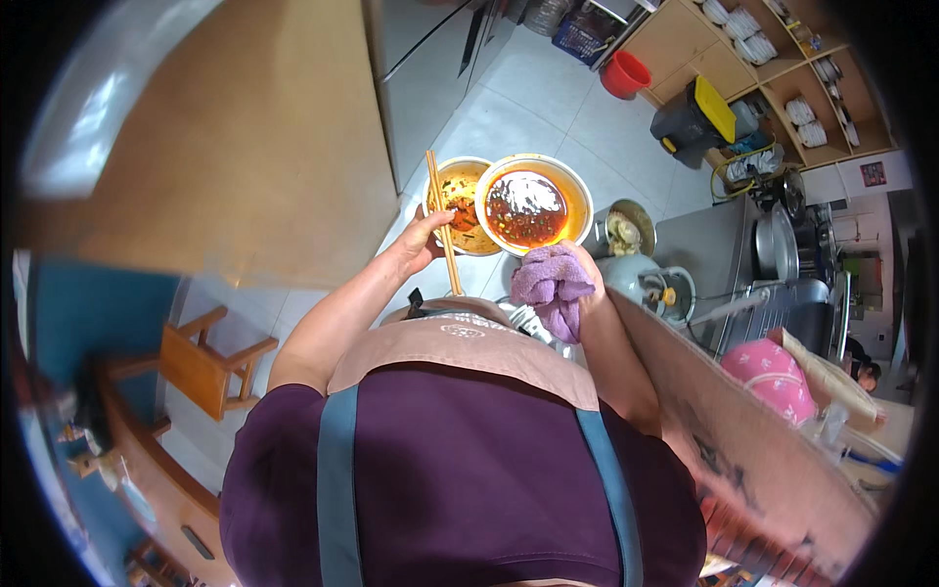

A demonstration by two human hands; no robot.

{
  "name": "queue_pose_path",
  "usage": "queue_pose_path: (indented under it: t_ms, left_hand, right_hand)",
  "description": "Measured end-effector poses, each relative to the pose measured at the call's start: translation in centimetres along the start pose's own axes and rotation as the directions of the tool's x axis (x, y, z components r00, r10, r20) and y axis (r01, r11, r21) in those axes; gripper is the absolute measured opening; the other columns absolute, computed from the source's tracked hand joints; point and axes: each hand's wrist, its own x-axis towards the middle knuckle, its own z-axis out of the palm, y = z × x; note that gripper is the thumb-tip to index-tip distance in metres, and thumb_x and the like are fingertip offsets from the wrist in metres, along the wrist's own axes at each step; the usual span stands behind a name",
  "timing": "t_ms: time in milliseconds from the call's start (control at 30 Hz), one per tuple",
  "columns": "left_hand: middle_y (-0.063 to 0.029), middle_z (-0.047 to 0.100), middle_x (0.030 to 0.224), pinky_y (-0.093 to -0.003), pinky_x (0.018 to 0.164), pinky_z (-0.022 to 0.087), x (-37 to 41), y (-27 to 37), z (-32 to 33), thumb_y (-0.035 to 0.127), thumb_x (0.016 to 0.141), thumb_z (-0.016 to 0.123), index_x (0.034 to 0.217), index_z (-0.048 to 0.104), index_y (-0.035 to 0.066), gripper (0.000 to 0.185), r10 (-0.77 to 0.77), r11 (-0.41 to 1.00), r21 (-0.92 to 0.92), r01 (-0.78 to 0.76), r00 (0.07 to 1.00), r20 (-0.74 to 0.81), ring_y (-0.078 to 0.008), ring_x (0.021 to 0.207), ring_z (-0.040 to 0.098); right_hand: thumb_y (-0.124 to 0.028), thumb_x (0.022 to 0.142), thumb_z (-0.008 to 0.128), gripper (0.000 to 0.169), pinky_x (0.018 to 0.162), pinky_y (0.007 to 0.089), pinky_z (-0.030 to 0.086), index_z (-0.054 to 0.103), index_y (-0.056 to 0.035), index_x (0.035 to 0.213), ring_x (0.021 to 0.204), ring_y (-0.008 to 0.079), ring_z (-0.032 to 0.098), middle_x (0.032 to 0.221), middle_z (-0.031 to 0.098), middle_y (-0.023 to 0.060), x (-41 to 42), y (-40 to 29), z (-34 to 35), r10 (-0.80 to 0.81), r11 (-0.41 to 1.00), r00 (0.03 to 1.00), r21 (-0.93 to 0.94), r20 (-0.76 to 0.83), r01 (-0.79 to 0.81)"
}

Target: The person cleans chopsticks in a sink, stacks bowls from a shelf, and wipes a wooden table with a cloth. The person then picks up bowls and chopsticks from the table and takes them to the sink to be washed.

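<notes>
My left hand (428, 240) grips a white bowl (469, 238) with oily reddish leftovers and bits of green; its thumb pins a pair of wooden chopsticks (449, 257) across the bowl's left side. My right hand (589, 268) holds a second white bowl (530, 209) of red, oily broth with chopped green pieces, and a bunched purple cloth (552, 286) is in the same hand. The right bowl's rim overlaps the left bowl's right side. Fingers beneath both bowls are hidden.
A wooden panel (279, 132) rises at the left. On the right stand a gas cylinder (638, 282), a metal pot (631, 227) with pale contents and a steel counter (704, 235). Farther off are a yellow-lidded bin (693, 117), a red bucket (625, 75) and shelves of dishes. A wooden stool (198, 359) is lower left.
</notes>
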Motion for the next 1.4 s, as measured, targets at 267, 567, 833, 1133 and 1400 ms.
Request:
queue_pose_path:
  t_ms: [267,567,833,1133,1400]
  left_hand:
    - [-0.0094,0.057,0.112,-0.0477,0.085,0.052,20.5,3.5,7.5,0.018,0.077,0.067,0.126,0.041,0.008,0.056,-0.019,0.994,0.104,0.017,1.000,0.019,-0.0241,0.104,0.058]
    - [-0.0112,0.048,0.120,-0.0525,0.076,0.053,43.1,11.6,18.8,0.019,0.071,0.072,0.132,0.027,0.014,0.075,-0.061,0.957,0.289,0.006,0.981,0.183,-0.0289,0.108,0.054]
    - [-0.0124,0.036,0.131,-0.0542,0.080,0.049,57.3,10.1,29.7,0.025,0.071,0.073,0.139,0.012,0.015,0.092,-0.223,0.927,0.341,0.154,0.959,0.173,-0.0286,0.114,0.048]
    - [-0.0070,0.048,0.116,-0.0472,0.064,0.054,77.7,10.0,35.7,0.022,0.076,0.069,0.132,0.022,0.020,0.073,-0.257,0.961,0.165,0.222,0.938,0.234,-0.0246,0.097,0.057]
    - [-0.0120,0.056,0.120,-0.0568,0.092,0.045,93.0,9.4,43.1,0.021,0.084,0.062,0.128,0.042,0.008,0.050,-0.379,0.925,0.053,0.376,0.906,0.186,-0.0309,0.111,0.056]
  right_hand:
    - [-0.007,0.085,0.046,0.010,0.049,0.0331,0.047,0.054,-0.0012,0.086,0.057,0.0216,0.058,0.070,0.058,0.0082,11.8,-15.1,-10.0,-0.029,0.997,0.944,0.063,-0.329,0.053]
    - [-0.005,0.084,0.054,0.068,0.059,0.0348,0.054,0.015,-0.0099,0.139,0.073,0.0238,0.063,0.096,0.058,0.0147,19.7,-35.7,-13.9,-0.084,0.996,0.830,-0.069,-0.552,0.055]
    - [-0.002,0.081,0.051,0.042,0.056,0.0326,0.054,0.036,-0.0078,0.120,0.068,0.0228,0.062,0.091,0.057,0.0126,21.2,-49.3,-22.3,-0.122,0.992,0.827,-0.046,-0.548,0.115]
    - [-0.004,0.081,0.053,0.041,0.058,0.0364,0.055,0.036,-0.0075,0.118,0.072,0.0258,0.063,0.095,0.057,0.0157,28.7,-64.4,-32.1,-0.189,0.981,0.806,-0.149,-0.561,0.127]
    - [-0.014,0.084,0.050,0.014,0.062,0.0329,0.054,0.055,-0.0016,0.079,0.067,0.0231,0.062,0.071,0.060,0.0102,33.4,-76.9,-42.9,0.053,0.975,0.926,0.220,-0.375,0.034]
